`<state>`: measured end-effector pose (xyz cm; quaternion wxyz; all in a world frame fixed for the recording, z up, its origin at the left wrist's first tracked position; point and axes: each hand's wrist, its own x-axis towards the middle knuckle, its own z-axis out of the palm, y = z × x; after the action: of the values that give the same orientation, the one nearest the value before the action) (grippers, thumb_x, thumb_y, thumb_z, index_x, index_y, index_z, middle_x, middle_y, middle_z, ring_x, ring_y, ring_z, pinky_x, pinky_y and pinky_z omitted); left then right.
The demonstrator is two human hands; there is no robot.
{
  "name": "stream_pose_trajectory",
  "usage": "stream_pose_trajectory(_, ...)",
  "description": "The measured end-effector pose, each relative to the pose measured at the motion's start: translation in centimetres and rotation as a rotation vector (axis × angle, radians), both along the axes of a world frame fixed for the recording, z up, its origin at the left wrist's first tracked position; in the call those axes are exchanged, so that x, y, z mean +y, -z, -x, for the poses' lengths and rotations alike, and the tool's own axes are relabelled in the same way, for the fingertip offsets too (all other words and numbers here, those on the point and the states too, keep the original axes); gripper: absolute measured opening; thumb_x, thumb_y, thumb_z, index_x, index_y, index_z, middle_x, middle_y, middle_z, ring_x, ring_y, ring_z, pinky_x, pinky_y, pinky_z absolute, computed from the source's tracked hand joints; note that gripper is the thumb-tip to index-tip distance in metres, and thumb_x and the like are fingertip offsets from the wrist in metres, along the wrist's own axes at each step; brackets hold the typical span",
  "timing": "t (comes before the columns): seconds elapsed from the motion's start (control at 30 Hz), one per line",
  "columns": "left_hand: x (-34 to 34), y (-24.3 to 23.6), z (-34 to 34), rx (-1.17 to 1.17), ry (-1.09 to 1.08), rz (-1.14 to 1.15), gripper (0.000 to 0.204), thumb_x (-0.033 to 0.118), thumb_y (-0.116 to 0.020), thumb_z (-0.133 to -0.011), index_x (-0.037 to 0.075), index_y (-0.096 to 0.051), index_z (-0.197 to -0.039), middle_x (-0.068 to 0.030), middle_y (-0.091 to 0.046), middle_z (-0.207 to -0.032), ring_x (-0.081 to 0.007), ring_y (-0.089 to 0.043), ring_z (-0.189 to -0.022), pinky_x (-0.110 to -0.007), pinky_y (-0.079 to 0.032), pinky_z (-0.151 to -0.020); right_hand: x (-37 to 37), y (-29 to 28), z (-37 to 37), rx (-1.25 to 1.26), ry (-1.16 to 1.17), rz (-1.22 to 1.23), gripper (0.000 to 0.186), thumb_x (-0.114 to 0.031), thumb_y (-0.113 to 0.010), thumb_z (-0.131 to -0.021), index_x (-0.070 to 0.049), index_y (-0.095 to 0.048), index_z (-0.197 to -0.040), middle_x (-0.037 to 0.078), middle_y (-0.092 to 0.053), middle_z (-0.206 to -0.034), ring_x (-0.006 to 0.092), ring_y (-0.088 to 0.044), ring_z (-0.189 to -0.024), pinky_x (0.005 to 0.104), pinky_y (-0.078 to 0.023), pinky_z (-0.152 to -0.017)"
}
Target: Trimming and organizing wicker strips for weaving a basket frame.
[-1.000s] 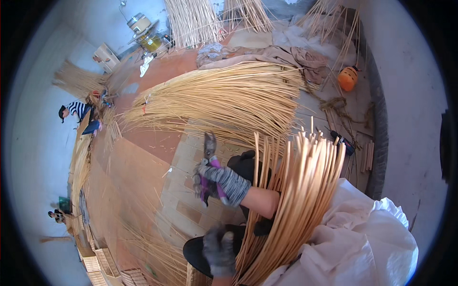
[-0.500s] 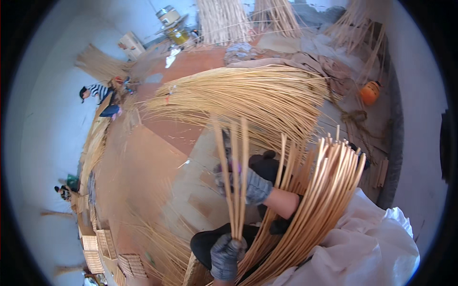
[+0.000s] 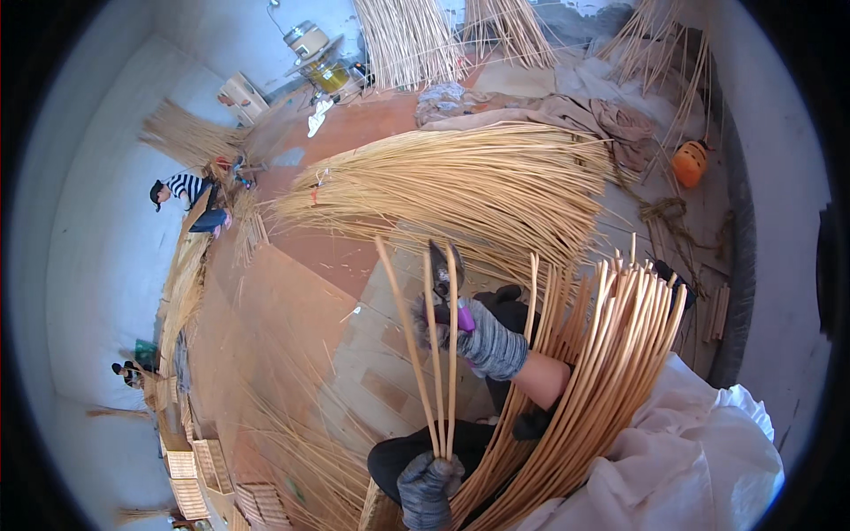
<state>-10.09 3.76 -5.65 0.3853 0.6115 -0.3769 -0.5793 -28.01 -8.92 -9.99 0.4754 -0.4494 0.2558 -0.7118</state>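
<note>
In my left hand (image 3: 428, 487), low in the view, the closed fingers grip three peeled wicker rods (image 3: 436, 380) near their lower ends. The rods rise and fan apart slightly. Above it, my right hand (image 3: 491, 341) is wrapped round pruning shears (image 3: 465, 317) with a purple grip and dark blades pointing up. The blades pass behind the rods, close to their tops; whether they touch cannot be told. Both hands wear grey gloves. A thick bundle of wicker rods (image 3: 611, 354) stands upright against my right forearm, partly hiding it.
Loose wicker (image 3: 460, 181) lies in a large heap ahead. White cloth (image 3: 673, 442) spreads at the lower right. An orange round object (image 3: 689, 165) sits far right. Two people work along the left wall, one in a striped top (image 3: 188, 188). Woven baskets (image 3: 212, 465) stand lower left.
The rods' tops now sit a little lower and spread wider, the leftmost leaning further left. The shears and right hand show more sharply. Both hands keep their grip.
</note>
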Motion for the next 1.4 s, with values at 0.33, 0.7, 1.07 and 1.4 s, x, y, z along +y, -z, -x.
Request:
stream_pose_trajectory(0.33, 0.5, -1.3, 2.0, -0.032, 0.061, 0.039, 0.033, 0.034, -0.06, -0.073, 0.003, -0.054, -0.068, -0.0009, -0.048, -0.055, -0.0056, -0.036, -0.038, -0.016, -0.026, -0.036, 0.2, 0.7, -0.6, -0.125, -0.127, 0.067, 0.056, -0.038, -0.064, -0.068, -0.003, -0.044, -0.106, 0.003, -0.053, -0.081, 0.0105, -0.053, -0.071, 0.0202, -0.046, -0.058)
stream_pose_trajectory(0.7, 0.5, -0.8, 1.3, 0.023, 0.134, -0.121, 0.033, 0.035, -0.058, -0.074, 0.003, -0.054, -0.068, 0.0, -0.046, -0.05, -0.0062, -0.037, -0.038, -0.017, -0.024, -0.036, -0.5, 1.5, -0.4, -1.151, -0.907, -0.11, 0.02, -0.016, -0.054, -0.078, -0.003, -0.049, -0.093, 0.006, -0.055, -0.076, 0.0147, -0.053, -0.054, 0.0259, -0.043, -0.043)
stream_pose_trajectory(1.07, -0.5, 0.2, -1.0, 0.226, 0.093, -0.05, 0.021, 0.02, -0.063, -0.071, 0.001, -0.057, -0.079, -0.0081, -0.054, -0.062, -0.0121, -0.046, -0.045, -0.022, -0.035, -0.036, 0.9, -0.6, 0.2, -0.789, -0.421, -0.321, 0.018, -0.016, -0.054, -0.078, -0.002, -0.051, -0.089, 0.005, -0.053, -0.064, 0.0146, -0.054, -0.053, 0.0251, -0.046, -0.043)
stream_pose_trajectory(1.4, -0.3, 4.5, 1.8, -0.626, 0.585, 0.691, 0.02, 0.014, -0.059, -0.074, 0.001, -0.054, -0.088, -0.01, -0.058, -0.074, -0.0206, -0.055, -0.06, -0.029, -0.045, -0.056, 0.7, -2.8, -0.6, -0.669, -0.467, -0.504, 0.017, -0.018, -0.056, -0.078, -0.006, -0.048, -0.087, 0.005, -0.053, -0.063, 0.0175, -0.054, -0.054, 0.0291, -0.047, -0.051)
